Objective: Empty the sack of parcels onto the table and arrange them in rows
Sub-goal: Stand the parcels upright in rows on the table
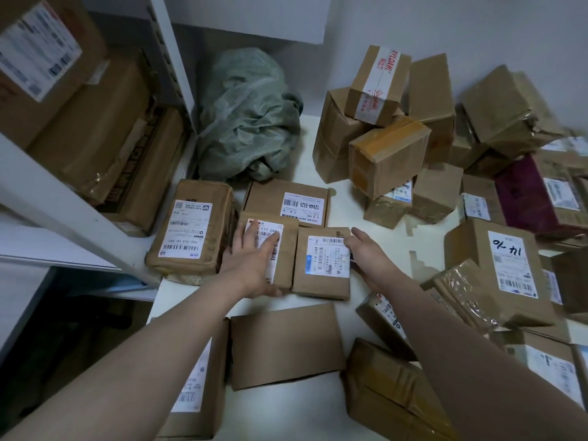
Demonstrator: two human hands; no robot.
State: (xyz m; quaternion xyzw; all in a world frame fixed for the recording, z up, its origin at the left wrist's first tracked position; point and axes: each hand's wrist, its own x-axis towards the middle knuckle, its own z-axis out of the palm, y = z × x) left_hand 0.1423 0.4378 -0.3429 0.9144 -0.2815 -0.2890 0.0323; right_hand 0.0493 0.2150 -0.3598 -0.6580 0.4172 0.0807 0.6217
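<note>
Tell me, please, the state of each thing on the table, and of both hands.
sack: crumpled, looks emptied.
left hand: fingers straight, flat on the small parcel.
right hand: grips the right edge of the blue-sticker parcel.
both these parcels: lying flat, side by side, labels up.
heap of boxes: piled, not in rows.

Matt cardboard parcels (321,264), crinkled plastic sack (248,119)

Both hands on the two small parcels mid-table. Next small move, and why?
Probably slide the right parcel leftward with the right hand, which grips its right edge, until flush with the left parcel under the flat left hand. A thin gap separates them and their front edges aren't lined up.
</note>
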